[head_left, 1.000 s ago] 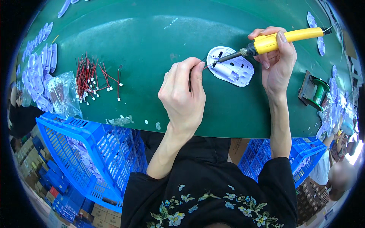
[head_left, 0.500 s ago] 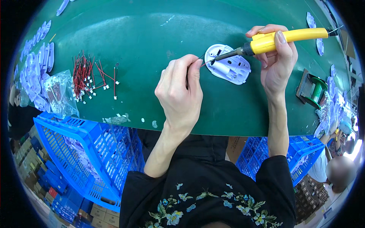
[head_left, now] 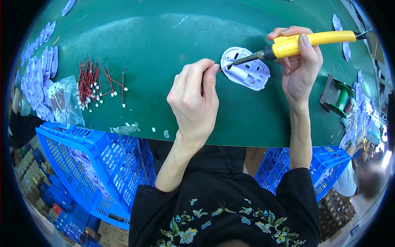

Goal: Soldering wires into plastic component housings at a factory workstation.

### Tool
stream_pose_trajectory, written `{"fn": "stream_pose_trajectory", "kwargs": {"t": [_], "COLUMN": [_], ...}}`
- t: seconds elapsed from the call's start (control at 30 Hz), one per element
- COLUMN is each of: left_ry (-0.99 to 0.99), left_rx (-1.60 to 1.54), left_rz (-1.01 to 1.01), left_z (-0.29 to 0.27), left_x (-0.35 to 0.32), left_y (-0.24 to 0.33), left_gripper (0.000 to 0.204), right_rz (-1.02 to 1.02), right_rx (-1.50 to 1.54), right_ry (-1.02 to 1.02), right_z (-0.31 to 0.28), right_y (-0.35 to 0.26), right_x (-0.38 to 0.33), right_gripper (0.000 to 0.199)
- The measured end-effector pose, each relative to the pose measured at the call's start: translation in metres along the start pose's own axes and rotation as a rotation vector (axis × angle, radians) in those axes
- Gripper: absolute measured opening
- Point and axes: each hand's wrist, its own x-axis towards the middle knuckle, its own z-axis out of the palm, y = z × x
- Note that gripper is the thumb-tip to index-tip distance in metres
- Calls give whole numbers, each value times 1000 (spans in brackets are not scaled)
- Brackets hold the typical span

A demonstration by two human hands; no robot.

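Note:
A white oval plastic housing (head_left: pixel 252 75) lies open side up on the green table, with posts and a raised compartment inside. My right hand (head_left: pixel 302 68) grips a yellow-handled soldering iron (head_left: pixel 288 46), its dark tip resting at the housing's left end. Beside that end, my left hand (head_left: pixel 195 96) pinches a thin red and black wire (head_left: pixel 219 70) between thumb and forefinger. The wire's end meets the iron's tip inside the housing; the exact joint is too small to make out.
Left on the green table (head_left: pixel 148 53) lies a heap of red-and-black wires with white connectors (head_left: pixel 89 80), near a clear bag (head_left: pixel 66 101) and white plastic parts (head_left: pixel 36 84). A green solder spool (head_left: pixel 342 99) stands right. Blue crates (head_left: pixel 96 144) flank my lap; another person (head_left: pixel 347 179) is far right.
Almost nothing differs. Both hands, the wire and the iron's tip hold their places at the housing, which appears shifted very slightly along with the whole view.

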Motion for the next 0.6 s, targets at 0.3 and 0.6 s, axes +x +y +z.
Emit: {"fn": "stream_pose_trajectory", "kwargs": {"t": [0.3, 0.6], "left_ry": [-1, 2], "left_rx": [5, 3], "left_rz": [-6, -20], "left_z": [0, 1], "left_x": [0, 0], "left_y": [0, 0], "left_gripper": [6, 6], "right_rz": [-9, -18], "right_rx": [18, 20], "right_ry": [-10, 2], "right_z": [-2, -6], "right_y": [1, -4], "right_x": [0, 0], "right_gripper": [28, 30]}}
